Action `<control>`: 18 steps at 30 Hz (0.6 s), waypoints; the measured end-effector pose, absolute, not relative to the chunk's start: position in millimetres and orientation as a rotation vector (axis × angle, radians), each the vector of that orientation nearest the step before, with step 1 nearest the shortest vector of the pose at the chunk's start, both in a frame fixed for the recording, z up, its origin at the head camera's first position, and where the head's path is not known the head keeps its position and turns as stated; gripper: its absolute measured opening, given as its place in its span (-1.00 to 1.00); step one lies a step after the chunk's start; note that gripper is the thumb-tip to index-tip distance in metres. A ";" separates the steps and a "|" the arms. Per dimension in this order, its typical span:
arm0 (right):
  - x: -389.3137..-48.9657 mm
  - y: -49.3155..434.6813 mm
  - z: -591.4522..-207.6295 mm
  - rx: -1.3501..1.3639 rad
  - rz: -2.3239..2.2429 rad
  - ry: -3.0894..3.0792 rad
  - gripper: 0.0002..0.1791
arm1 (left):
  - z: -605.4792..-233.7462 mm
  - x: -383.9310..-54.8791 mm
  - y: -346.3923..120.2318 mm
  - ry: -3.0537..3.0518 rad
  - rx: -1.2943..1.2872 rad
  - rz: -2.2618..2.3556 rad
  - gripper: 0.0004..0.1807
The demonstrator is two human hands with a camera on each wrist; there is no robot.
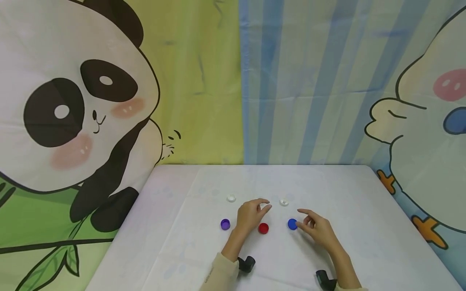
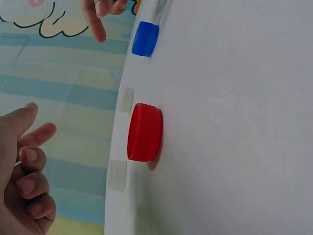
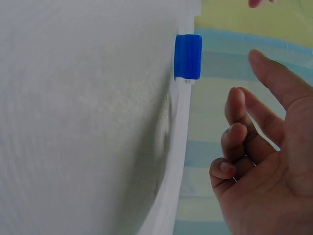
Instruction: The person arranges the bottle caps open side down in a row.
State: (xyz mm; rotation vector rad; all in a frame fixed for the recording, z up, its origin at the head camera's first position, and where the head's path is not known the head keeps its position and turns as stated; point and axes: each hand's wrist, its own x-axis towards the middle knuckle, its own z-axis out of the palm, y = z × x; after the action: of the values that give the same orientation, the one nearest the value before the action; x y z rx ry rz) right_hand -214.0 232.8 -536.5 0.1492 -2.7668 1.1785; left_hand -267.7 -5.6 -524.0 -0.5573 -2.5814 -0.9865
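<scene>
My left hand [image 1: 250,215] hovers over the white table between the purple bottle cap [image 1: 225,224] and the red bottle cap [image 1: 263,228]. Its thumb and forefinger are apart, the other fingers loosely bent, and nothing is held. My right hand [image 1: 317,229] is just right of the blue bottle cap [image 1: 292,224]; the thumb tip overlaps the cap's edge in the head view. In the right wrist view, a gap shows between that hand and the blue cap [image 3: 188,56]. The red cap [image 2: 145,132] has ridged sides in the left wrist view.
Farther back lie a white cap [image 1: 231,198] on the left and another white cap [image 1: 284,202] on the right. The white cloth-covered table [image 1: 189,250] ends at a curtain [image 1: 309,81] with stripes. Black wrist cameras sit below both hands.
</scene>
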 end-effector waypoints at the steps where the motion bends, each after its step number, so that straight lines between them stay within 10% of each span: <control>1: -213.7 231.0 -536.1 0.163 1.184 -2.742 -0.51 | -522.4 -267.0 -7.2 -2.570 -0.552 -1.000 -0.75; 18: -216.9 195.2 -522.6 0.369 1.240 -2.570 -0.59 | -525.3 -251.9 -27.6 -2.584 -0.475 -1.123 -0.80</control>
State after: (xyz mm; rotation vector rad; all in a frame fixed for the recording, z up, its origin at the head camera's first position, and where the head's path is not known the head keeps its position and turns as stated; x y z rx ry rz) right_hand -216.9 195.2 -522.6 0.3687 -2.5699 1.2401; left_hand -251.9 -27.6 -525.3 -0.4747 -2.5842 -1.1228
